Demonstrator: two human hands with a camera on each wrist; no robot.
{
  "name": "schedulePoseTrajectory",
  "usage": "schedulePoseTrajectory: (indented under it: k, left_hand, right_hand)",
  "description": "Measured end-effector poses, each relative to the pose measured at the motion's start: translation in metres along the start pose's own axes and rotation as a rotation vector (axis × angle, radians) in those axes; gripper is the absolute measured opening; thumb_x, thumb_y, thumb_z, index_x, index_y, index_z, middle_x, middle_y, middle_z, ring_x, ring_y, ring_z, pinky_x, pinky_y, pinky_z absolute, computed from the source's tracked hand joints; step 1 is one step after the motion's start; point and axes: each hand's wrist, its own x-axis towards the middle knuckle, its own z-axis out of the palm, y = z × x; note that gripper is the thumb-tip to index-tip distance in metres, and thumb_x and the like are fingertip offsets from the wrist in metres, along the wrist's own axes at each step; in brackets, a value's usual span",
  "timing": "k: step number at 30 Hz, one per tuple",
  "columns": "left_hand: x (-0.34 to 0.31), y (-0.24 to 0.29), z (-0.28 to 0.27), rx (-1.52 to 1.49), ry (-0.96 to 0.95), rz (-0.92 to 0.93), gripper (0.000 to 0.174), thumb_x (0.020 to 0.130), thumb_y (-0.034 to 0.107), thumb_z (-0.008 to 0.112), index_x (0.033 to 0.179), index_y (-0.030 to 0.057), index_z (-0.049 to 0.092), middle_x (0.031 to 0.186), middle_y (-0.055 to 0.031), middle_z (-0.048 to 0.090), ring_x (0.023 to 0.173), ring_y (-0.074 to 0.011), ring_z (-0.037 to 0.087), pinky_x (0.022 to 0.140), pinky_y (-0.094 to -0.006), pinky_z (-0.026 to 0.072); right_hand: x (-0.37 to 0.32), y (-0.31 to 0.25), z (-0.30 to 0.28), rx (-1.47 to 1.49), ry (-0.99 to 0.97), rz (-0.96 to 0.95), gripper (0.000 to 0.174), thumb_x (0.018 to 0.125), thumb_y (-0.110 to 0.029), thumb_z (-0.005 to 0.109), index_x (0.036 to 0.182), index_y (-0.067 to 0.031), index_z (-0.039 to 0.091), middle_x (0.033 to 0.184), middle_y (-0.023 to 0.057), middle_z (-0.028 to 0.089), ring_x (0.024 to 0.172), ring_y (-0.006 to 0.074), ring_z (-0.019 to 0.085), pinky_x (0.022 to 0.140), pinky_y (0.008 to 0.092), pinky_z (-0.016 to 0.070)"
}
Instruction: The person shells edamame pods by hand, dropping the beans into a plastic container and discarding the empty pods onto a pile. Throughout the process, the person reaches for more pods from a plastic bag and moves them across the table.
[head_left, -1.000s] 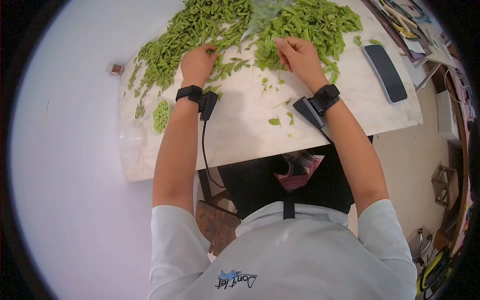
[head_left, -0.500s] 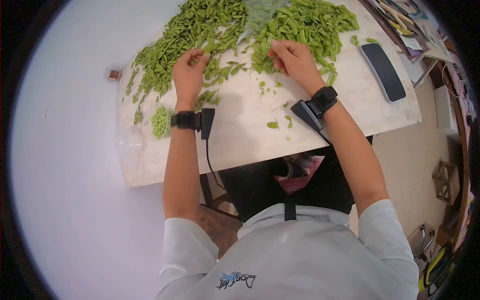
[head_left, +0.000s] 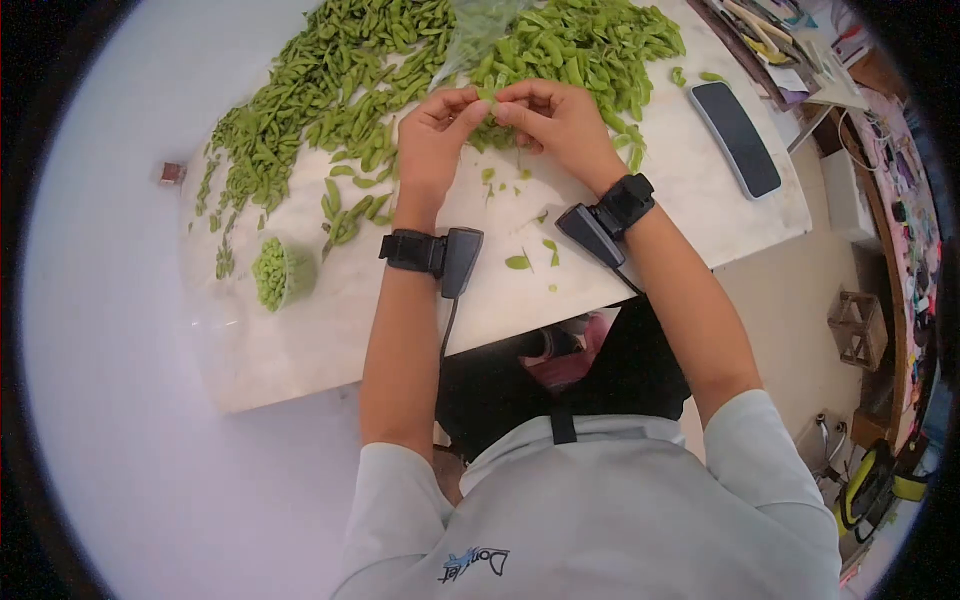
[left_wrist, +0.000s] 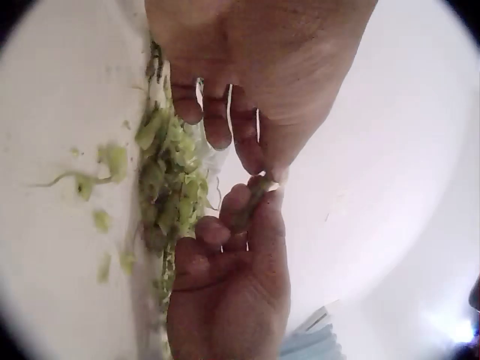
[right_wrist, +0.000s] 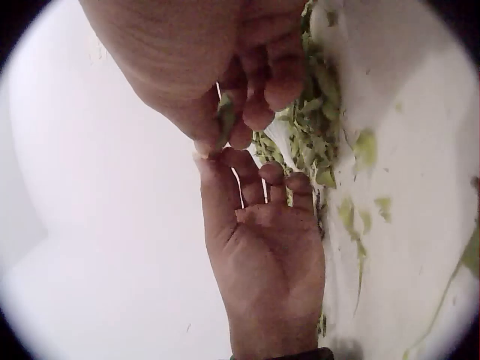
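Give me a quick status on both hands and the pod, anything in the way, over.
Left hand and right hand meeting, green pod pinched between them. Pod heap just beyond the right hand. Nothing seen blocking either.

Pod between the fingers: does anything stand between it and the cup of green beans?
Yes: between the pod and cup in the head view lie the left hand and, nearer the cup, some loose pods.

Soft, bright light fills the fisheye-bowed, black-rimmed head view. In blurrier wrist views, the left hand (right_wrist: 266,236) and right hand (left_wrist: 229,277) look dim against an overexposed wall (right_wrist: 112,225); glare (left_wrist: 461,331) flares lower right in the left.
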Motion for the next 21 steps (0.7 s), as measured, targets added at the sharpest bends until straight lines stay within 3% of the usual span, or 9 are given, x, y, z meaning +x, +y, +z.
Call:
schedulePoseTrajectory:
  k: [7,16,21]
  left_hand:
    - [-0.001,-0.01,-0.01,0.007,-0.042,0.031,0.016,0.083,0.012,0.069,0.093,0.0007,0.065,0.086,-0.0013,0.064,0.075,-0.0076,0.056,0.069,-0.0214,0.0455]
    - [-0.008,-0.004,-0.006,0.385,-0.011,0.298,0.011,0.079,0.01,0.071,0.085,0.0019,0.066,0.082,-0.0013,0.064,0.072,-0.008,0.055,0.068,-0.0224,0.0456]
    - [-0.013,0.001,-0.003,0.405,0.006,0.382,0.01,0.079,0.009,0.071,0.084,0.0021,0.066,0.079,-0.0025,0.063,0.07,-0.0099,0.055,0.066,-0.0229,0.045]
  right_hand:
    - [0.0,0.003,0.0,-0.214,-0.033,-0.041,0.025,0.085,-0.026,0.066,0.089,-0.0017,0.068,0.068,-0.0002,0.061,0.056,0.0039,0.048,0.049,0.0209,0.0408]
    - [0.002,0.01,-0.004,-0.07,-0.146,0.121,0.024,0.086,-0.024,0.062,0.073,-0.0031,0.063,0.065,-0.0005,0.06,0.047,0.0061,0.049,0.044,0.0224,0.0408]
    - [-0.004,0.002,-0.001,0.085,-0.17,0.227,0.022,0.088,-0.022,0.061,0.077,-0.0026,0.062,0.067,0.0002,0.059,0.046,0.0069,0.05,0.045,0.0217,0.0421]
